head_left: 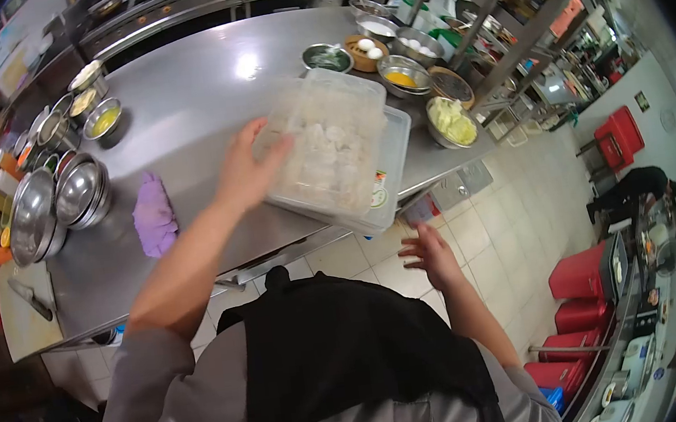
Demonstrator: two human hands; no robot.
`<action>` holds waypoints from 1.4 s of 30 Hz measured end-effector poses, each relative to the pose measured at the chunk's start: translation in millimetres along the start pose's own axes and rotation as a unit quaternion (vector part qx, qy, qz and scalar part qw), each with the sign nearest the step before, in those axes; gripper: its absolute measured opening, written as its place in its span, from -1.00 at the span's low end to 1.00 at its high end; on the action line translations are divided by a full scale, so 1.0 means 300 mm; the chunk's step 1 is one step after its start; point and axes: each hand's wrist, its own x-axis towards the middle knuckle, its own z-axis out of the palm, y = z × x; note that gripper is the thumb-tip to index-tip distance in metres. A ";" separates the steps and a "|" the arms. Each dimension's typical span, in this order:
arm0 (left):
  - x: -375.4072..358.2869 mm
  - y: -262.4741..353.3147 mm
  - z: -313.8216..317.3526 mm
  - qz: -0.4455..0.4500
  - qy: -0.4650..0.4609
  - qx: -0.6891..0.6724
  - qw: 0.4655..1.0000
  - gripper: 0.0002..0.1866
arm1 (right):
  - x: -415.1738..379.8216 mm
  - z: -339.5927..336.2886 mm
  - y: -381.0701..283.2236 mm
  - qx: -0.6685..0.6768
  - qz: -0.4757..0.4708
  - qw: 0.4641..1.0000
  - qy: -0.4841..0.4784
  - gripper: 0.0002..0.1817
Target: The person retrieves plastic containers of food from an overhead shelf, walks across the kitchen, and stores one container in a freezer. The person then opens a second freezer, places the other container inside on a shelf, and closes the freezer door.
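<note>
A clear plastic tub (326, 179) with whitish pieces inside stands near the table's front edge. Its see-through lid (333, 91) is smeared by motion. My left hand (254, 166) is at the lid's left edge, its thumb over the top and its fingers along the side; the fingertips are blurred. Under the tub, to the right, shows another translucent container (398, 141) with a label. My right hand (433, 258) hangs in the air in front of the table, fingers loosely apart, holding nothing. A purple cloth (154, 215) lies left of my left forearm.
Steel bowls (79, 190) are stacked at the left, by a cutting board (28, 309) with a knife (31, 298). At the right stand a bowl of cut cabbage (451, 123), a bowl of yellow liquid (404, 77) and eggs (369, 48). Another person (636, 189) bends over at the far right.
</note>
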 end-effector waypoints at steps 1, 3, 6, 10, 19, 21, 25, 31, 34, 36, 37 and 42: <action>0.089 -0.066 0.008 -0.096 -0.039 -0.041 0.994 -0.29 | 0.038 0.047 -0.054 -0.013 -0.011 1.000 -0.008 -0.23; 0.170 -0.135 0.025 -0.212 -0.120 -0.096 0.965 -0.32 | 0.113 0.116 -0.106 -0.027 0.019 0.999 -0.029 -0.16; 0.270 -0.211 0.072 -0.265 -0.324 0.033 0.908 -0.32 | 0.301 0.118 -0.024 -0.016 0.053 0.994 -0.090 -0.13; 0.323 -0.338 0.102 -0.221 -0.235 0.117 0.939 -0.22 | 0.343 0.139 0.014 0.118 0.013 0.979 -0.167 -0.23; 0.263 -0.354 0.107 -0.148 -0.192 0.238 0.941 -0.25 | 0.293 0.181 0.007 0.090 0.005 0.985 -0.149 -0.36; 0.223 -0.342 0.119 -0.153 -0.176 0.227 0.946 -0.24 | 0.280 0.160 -0.001 0.080 0.005 0.984 -0.161 -0.36; 0.090 -0.263 0.079 -0.195 -0.177 0.201 0.944 -0.19 | 0.247 0.124 0.017 0.085 0.014 0.979 -0.182 -0.27; -0.107 -0.222 0.051 -0.247 -0.102 0.198 0.943 -0.14 | 0.275 0.074 0.033 0.061 0.019 0.966 -0.249 -0.18; -0.195 -0.184 0.030 -0.286 -0.065 0.189 0.937 -0.12 | 0.312 0.082 0.038 0.089 0.021 0.964 -0.251 -0.24; -0.238 -0.194 0.028 -0.302 -0.036 0.168 0.938 -0.12 | 0.346 0.095 0.041 0.135 -0.025 0.942 -0.306 -0.29; -0.255 -0.195 0.026 -0.310 -0.025 0.158 0.937 -0.11 | 0.350 0.095 0.047 0.161 -0.047 0.930 -0.327 -0.31; -0.258 -0.153 -0.014 -0.331 -0.055 0.166 0.927 -0.16 | 0.374 0.088 0.071 0.181 -0.013 0.930 -0.319 -0.31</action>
